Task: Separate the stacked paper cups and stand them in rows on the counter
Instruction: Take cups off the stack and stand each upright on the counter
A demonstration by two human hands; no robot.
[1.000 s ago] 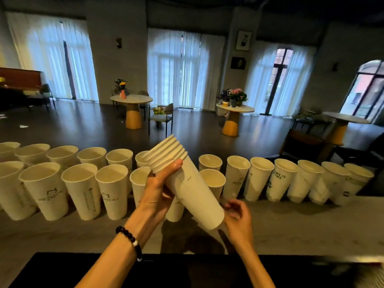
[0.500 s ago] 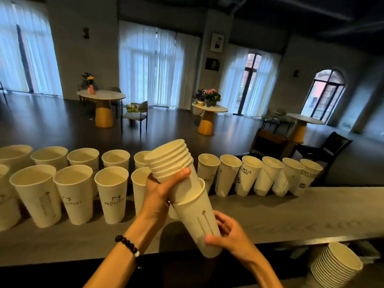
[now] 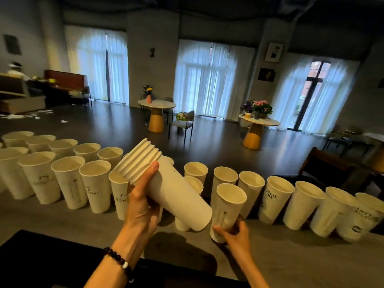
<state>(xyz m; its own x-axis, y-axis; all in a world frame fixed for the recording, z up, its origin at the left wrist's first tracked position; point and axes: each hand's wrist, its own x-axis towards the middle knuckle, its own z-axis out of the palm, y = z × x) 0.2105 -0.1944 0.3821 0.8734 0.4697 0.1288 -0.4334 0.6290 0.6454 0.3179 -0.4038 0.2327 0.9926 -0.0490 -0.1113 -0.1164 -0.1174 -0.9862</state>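
Crowding the grey counter (image 3: 291,256) mid-frame: rows of cups (image 3: 68,183); left hand (image 3: 143,206) grips tilted stack (image 3: 166,188), right hand (image 3: 236,233) holds single cup (image 3: 227,206); tables (image 3: 156,104) behind.

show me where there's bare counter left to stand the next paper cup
Bare grey counter runs along the near edge, in front of the right-hand row of white paper cups, right of the right hand gripping a single white cup. A narrower strip lies before the left cups. Crowded: the middle, behind the left hand's tilted stack.
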